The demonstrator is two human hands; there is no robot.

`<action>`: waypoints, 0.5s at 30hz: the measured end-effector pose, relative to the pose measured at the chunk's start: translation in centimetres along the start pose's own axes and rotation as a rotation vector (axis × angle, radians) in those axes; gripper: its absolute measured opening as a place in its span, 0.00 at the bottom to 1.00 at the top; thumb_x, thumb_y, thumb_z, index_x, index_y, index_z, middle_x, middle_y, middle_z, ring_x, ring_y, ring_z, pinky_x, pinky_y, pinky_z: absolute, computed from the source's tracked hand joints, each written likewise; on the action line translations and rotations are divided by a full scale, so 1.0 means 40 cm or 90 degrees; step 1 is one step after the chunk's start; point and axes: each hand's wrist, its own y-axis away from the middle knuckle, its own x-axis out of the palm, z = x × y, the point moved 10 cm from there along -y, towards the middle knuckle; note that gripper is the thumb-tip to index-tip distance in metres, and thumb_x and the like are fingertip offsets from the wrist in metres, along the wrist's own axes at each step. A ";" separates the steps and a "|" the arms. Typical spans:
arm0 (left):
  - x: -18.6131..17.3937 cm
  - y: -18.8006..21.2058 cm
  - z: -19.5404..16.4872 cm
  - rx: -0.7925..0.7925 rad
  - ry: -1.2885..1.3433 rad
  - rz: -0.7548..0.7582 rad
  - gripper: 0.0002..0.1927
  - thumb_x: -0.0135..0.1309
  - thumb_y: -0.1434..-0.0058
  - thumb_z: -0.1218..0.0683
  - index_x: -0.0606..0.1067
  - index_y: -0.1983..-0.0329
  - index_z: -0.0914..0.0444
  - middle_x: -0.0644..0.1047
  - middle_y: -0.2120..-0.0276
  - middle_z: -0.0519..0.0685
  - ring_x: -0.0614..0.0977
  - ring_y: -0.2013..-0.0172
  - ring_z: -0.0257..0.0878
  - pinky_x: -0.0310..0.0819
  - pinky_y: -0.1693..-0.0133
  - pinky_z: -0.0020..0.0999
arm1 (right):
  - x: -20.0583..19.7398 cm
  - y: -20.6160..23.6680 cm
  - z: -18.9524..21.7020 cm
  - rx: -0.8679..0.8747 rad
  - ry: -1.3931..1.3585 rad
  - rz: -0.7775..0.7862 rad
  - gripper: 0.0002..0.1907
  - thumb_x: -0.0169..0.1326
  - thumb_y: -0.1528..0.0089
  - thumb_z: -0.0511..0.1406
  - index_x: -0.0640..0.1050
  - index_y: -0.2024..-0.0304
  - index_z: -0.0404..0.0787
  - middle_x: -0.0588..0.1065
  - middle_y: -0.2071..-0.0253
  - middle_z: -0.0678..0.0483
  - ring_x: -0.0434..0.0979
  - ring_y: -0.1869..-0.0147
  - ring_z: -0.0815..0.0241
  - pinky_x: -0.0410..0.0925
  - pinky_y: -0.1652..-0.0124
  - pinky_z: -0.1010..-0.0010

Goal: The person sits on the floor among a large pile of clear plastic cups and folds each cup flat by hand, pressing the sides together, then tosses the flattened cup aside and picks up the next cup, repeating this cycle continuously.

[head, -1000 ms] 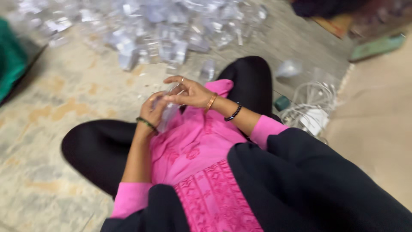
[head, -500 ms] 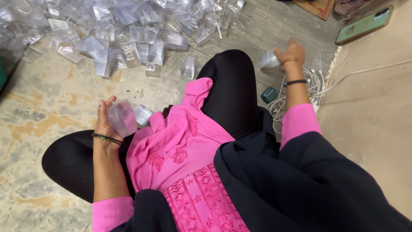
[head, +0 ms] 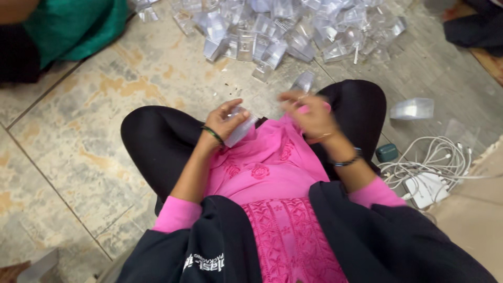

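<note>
The person sits cross-legged on the tiled floor (head: 78,136), both hands raised over the lap. The left hand (head: 226,121) holds a small clear plastic case (head: 242,128); its fingers (head: 230,105) curl round the case's upper end, thumb and forefinger closed on it, so the case lies slanted across the palm just above the pink tunic (head: 272,173). The right hand (head: 306,112) is blurred. Its fingers are loosely bent and point toward the left hand, close to the case but apart from it as far as the view shows. Whether they pinch something small of their own I cannot tell.

Judging from how things lie, the work is far from over. A large heap of clear plastic cases (head: 283,31) spreads over the floor well beyond both hands, and one more clear piece (head: 303,83) stands just past the right fingers, by the knee. Another single clear case (head: 413,108) lies off to the right of the right hand, well apart from the heap. No separate stack of finished pieces can be made out, so how many are already handled is unclear.

Further to the right of the right hand sits a tangle of white cables (head: 440,157) with a white charger block (head: 427,189), and a small dark green case (head: 387,152) near the wrist. Beyond the left hand, at the far corner, another person in green cloth (head: 78,26) sits at the edge of the view.
</note>
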 end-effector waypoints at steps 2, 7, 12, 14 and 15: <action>0.017 0.014 -0.018 -0.035 -0.007 0.014 0.32 0.67 0.41 0.49 0.74 0.36 0.67 0.81 0.51 0.54 0.82 0.53 0.38 0.77 0.49 0.31 | 0.164 -0.034 0.058 0.009 -0.170 0.160 0.14 0.56 0.33 0.34 0.81 0.46 0.36 0.81 0.52 0.54 0.79 0.52 0.68 0.71 0.54 0.76; -0.044 0.078 -0.100 -0.028 -0.222 -0.035 0.37 0.69 0.46 0.44 0.74 0.37 0.65 0.83 0.51 0.53 0.83 0.52 0.36 0.77 0.49 0.32 | 0.299 -0.032 0.053 0.115 -0.263 0.291 0.14 0.55 0.33 0.34 0.82 0.47 0.33 0.83 0.57 0.55 0.79 0.57 0.72 0.72 0.57 0.79; -0.056 0.081 -0.082 0.043 -0.265 -0.052 0.36 0.69 0.46 0.47 0.73 0.37 0.66 0.82 0.54 0.52 0.83 0.55 0.35 0.77 0.52 0.31 | 0.304 -0.037 0.038 0.037 -0.165 0.228 0.10 0.56 0.37 0.30 0.82 0.56 0.32 0.83 0.63 0.54 0.80 0.60 0.71 0.73 0.59 0.78; -0.095 0.072 -0.065 0.072 -0.237 -0.118 0.35 0.68 0.45 0.49 0.72 0.36 0.66 0.82 0.57 0.51 0.82 0.59 0.36 0.77 0.55 0.31 | 0.246 -0.077 0.018 0.031 -0.165 0.090 0.07 0.56 0.36 0.30 0.82 0.57 0.33 0.82 0.63 0.54 0.81 0.60 0.70 0.74 0.59 0.77; -0.125 0.069 -0.052 0.077 -0.126 -0.152 0.32 0.66 0.41 0.49 0.72 0.36 0.65 0.81 0.55 0.51 0.82 0.57 0.36 0.78 0.53 0.32 | 0.214 -0.098 0.006 0.026 -0.166 0.022 0.06 0.56 0.36 0.30 0.82 0.58 0.33 0.82 0.64 0.55 0.82 0.60 0.69 0.75 0.59 0.77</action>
